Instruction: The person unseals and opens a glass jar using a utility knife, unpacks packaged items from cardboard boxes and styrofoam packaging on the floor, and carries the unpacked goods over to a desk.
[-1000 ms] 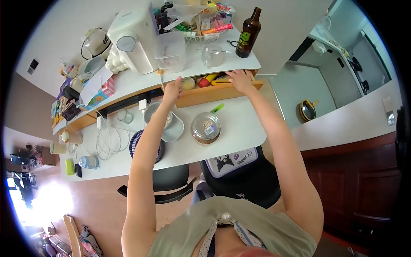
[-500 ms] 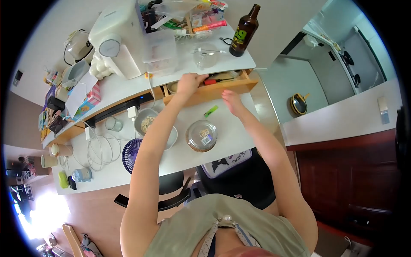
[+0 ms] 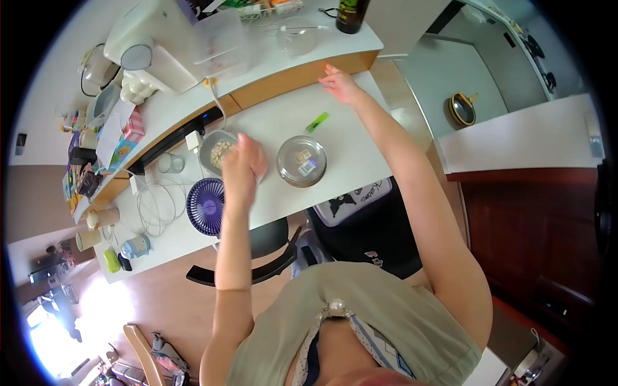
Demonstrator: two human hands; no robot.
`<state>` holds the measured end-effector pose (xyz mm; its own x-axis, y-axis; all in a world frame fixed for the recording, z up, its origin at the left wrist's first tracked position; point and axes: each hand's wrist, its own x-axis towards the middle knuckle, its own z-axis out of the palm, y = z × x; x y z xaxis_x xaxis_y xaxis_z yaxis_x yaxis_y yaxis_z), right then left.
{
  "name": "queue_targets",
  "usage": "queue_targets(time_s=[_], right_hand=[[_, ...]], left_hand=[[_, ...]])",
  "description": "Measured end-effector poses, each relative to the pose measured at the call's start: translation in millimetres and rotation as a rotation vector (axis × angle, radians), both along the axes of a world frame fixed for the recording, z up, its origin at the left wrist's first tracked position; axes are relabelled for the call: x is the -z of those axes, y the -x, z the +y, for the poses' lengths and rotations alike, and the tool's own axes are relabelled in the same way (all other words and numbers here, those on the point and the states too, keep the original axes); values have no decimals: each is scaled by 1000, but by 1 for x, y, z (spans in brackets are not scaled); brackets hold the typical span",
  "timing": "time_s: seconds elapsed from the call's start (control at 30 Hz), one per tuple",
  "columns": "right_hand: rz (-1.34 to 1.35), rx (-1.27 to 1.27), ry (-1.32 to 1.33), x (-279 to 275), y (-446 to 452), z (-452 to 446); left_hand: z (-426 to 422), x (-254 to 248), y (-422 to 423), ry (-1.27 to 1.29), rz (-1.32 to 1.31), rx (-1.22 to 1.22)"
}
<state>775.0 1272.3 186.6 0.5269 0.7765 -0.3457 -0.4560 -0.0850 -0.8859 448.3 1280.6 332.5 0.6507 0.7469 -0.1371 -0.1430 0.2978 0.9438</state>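
My left hand (image 3: 243,168) is over the table, smeared by motion, so its fingers are unclear. Beside and partly behind it is a grey bowl (image 3: 205,152) of pale pieces, perhaps garlic cloves. My right hand (image 3: 339,85) hovers by the wooden drawer front (image 3: 290,80), fingers apart and holding nothing. The drawer is closed, its contents hidden. Between my hands, a round clear lidded container (image 3: 301,157) with a label stands on the white table (image 3: 277,119). A slim bright green object (image 3: 317,122), like a small cutter, lies behind it.
A purple fan (image 3: 206,206) stands near the front edge, with white cables (image 3: 151,209) and a glass (image 3: 170,163) to its left. On the raised shelf are a white appliance (image 3: 151,48), a clear plastic box (image 3: 222,45) and a brown bottle (image 3: 351,14). A black chair (image 3: 270,238) is below.
The drawer, open before, is now closed. My left hand has left it and come down toward the bowl. My right hand is now by the drawer front, and the view has shifted.
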Motion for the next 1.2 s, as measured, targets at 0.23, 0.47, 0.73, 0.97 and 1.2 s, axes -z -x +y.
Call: queue_targets(time_s=[0.23,0.47,0.73,0.97,1.2], right_hand=[[-383,-68,-42,-55,6,-192],[-174,474,127,39,19,-585],[374,1289,693,123,216,-943],[565,1021,946,170,281,-1019],[90,622,775,110,164,-951]], left_hand=[[-168,46,-48,154,53,537],[-277,87,-136,7,254,591],[-306,168,-291,511,257,453],[-211,224,-415,434,420,107],[-9,408,-545,-1050,1105,146]])
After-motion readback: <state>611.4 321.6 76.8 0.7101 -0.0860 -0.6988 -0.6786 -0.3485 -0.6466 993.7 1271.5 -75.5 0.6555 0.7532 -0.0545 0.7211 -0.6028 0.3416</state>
